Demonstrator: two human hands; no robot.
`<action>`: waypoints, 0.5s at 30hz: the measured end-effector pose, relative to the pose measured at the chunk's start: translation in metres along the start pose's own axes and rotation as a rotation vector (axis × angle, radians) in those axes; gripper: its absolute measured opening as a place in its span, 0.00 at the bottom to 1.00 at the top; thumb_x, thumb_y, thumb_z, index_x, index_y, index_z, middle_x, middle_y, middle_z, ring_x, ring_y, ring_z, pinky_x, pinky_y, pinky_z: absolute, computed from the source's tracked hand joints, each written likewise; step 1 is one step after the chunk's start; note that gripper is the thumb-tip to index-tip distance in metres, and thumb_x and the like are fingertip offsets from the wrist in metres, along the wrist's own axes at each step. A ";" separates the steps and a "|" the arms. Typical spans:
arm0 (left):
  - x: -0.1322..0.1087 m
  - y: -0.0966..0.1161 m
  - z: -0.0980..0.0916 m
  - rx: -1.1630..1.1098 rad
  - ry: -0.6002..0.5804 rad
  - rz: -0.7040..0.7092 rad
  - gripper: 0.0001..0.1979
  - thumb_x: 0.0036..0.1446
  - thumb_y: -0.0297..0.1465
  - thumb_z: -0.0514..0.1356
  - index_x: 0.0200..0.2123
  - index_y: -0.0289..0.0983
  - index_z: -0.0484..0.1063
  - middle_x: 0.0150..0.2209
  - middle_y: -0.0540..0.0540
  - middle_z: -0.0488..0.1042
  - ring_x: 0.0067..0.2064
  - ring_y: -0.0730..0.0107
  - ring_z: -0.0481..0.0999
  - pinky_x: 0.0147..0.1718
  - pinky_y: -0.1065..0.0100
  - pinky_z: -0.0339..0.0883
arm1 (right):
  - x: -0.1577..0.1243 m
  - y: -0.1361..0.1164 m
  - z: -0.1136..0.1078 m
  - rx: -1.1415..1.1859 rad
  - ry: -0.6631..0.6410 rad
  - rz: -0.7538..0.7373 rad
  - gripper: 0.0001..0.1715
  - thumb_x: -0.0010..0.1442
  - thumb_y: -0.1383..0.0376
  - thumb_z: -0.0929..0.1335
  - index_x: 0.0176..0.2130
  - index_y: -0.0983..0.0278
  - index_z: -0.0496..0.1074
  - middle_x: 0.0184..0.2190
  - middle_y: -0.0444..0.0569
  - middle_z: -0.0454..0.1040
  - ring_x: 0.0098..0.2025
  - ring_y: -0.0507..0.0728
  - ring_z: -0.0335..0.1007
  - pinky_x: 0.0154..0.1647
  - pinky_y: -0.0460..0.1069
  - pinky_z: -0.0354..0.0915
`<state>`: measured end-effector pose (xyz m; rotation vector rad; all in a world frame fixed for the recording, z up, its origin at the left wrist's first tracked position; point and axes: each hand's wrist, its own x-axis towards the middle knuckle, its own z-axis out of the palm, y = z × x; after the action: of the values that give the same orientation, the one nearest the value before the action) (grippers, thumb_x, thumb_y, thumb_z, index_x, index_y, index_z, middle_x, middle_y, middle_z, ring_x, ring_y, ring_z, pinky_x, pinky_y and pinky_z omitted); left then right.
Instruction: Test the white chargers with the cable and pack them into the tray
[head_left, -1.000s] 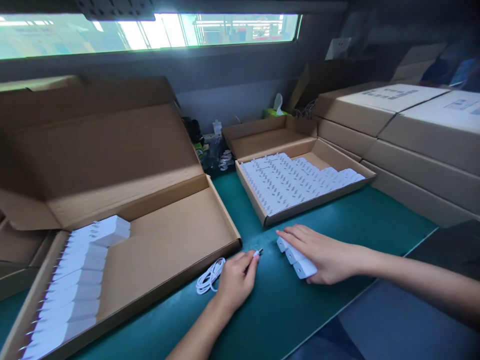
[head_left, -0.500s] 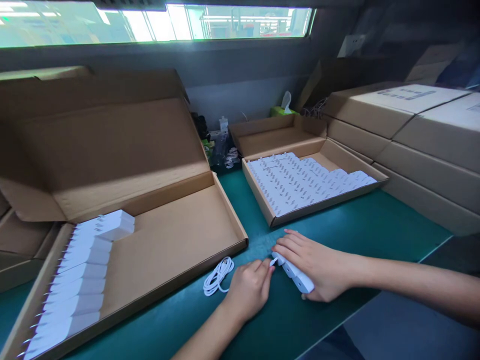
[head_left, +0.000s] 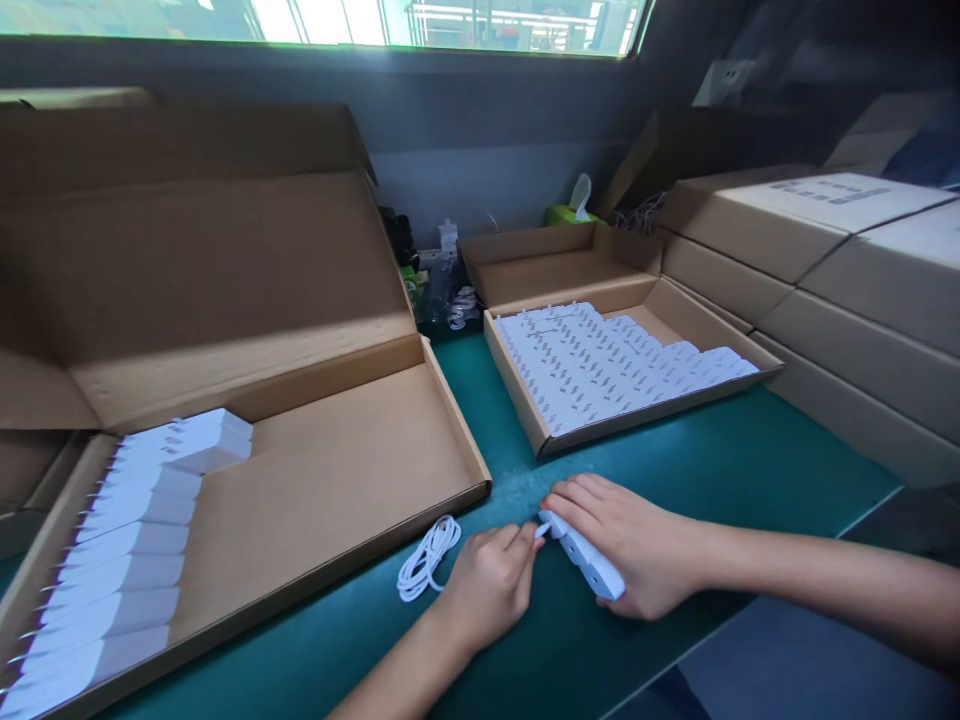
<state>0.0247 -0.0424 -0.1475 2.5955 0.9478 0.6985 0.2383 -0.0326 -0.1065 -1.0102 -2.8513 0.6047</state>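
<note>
My left hand [head_left: 489, 580] is closed in a pinch on the plug end of a white cable, whose coil [head_left: 426, 556] lies on the green table just left of it. The plug tip meets the end of a row of white chargers [head_left: 585, 556] on the table. My right hand [head_left: 628, 540] lies over that row, fingers curled down around it and holding it still. The two hands almost touch near the table's front edge.
A large open cardboard box [head_left: 352, 450] at left holds several white chargers stacked in its left end. A smaller open box [head_left: 540, 435] behind my hands is filled with rows of white chargers. Closed cartons [head_left: 825, 300] are stacked at right. A green tissue box [head_left: 570, 212] stands at the back.
My left hand carried the cable plug rightwards to the end of the charger row. My right hand turned the row a little and kept holding it.
</note>
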 end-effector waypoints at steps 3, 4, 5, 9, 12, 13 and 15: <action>-0.010 0.003 0.001 -0.074 0.052 -0.039 0.10 0.61 0.25 0.47 0.39 0.31 0.67 0.26 0.45 0.70 0.25 0.69 0.70 0.25 0.69 0.67 | 0.001 0.000 -0.001 0.009 -0.001 0.008 0.49 0.34 0.62 0.68 0.55 0.75 0.54 0.49 0.62 0.58 0.48 0.65 0.53 0.53 0.59 0.50; -0.011 0.005 0.003 -0.096 0.062 -0.043 0.09 0.61 0.24 0.48 0.40 0.32 0.67 0.27 0.45 0.71 0.26 0.69 0.71 0.26 0.69 0.68 | 0.001 0.000 -0.002 0.015 0.002 0.009 0.49 0.34 0.62 0.68 0.55 0.75 0.54 0.49 0.61 0.58 0.48 0.65 0.53 0.52 0.59 0.51; -0.012 0.008 0.005 -0.111 0.065 -0.041 0.09 0.61 0.24 0.48 0.41 0.32 0.66 0.28 0.45 0.71 0.27 0.69 0.71 0.26 0.69 0.68 | 0.002 0.000 -0.002 0.023 0.008 0.011 0.49 0.34 0.63 0.68 0.55 0.75 0.55 0.48 0.61 0.58 0.48 0.65 0.53 0.52 0.59 0.51; -0.009 0.017 0.014 -0.130 0.065 -0.031 0.09 0.60 0.24 0.49 0.42 0.32 0.65 0.28 0.45 0.72 0.27 0.68 0.72 0.25 0.68 0.69 | 0.002 -0.001 0.000 0.058 0.049 0.026 0.47 0.34 0.63 0.67 0.54 0.74 0.55 0.48 0.61 0.58 0.48 0.64 0.53 0.52 0.58 0.51; -0.008 0.019 0.016 -0.115 0.062 -0.046 0.09 0.60 0.24 0.49 0.43 0.32 0.65 0.27 0.45 0.71 0.26 0.68 0.71 0.24 0.68 0.69 | 0.001 -0.001 0.002 0.061 0.081 0.049 0.47 0.34 0.64 0.66 0.54 0.75 0.55 0.48 0.61 0.58 0.47 0.64 0.53 0.51 0.59 0.51; -0.008 0.020 0.017 -0.109 0.049 -0.044 0.09 0.60 0.25 0.49 0.43 0.32 0.65 0.27 0.45 0.71 0.26 0.68 0.72 0.25 0.67 0.69 | 0.001 -0.001 0.003 0.062 0.087 0.054 0.47 0.34 0.64 0.66 0.54 0.75 0.55 0.48 0.61 0.58 0.47 0.64 0.53 0.51 0.59 0.51; -0.008 0.020 0.016 -0.094 0.020 -0.033 0.10 0.61 0.25 0.48 0.43 0.32 0.65 0.28 0.44 0.72 0.27 0.67 0.72 0.25 0.67 0.70 | 0.001 -0.002 0.004 0.067 0.091 0.054 0.47 0.33 0.64 0.66 0.54 0.75 0.55 0.48 0.61 0.58 0.47 0.64 0.53 0.51 0.59 0.51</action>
<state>0.0378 -0.0640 -0.1555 2.4906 0.9385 0.7427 0.2359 -0.0347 -0.1099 -1.0778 -2.7145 0.6361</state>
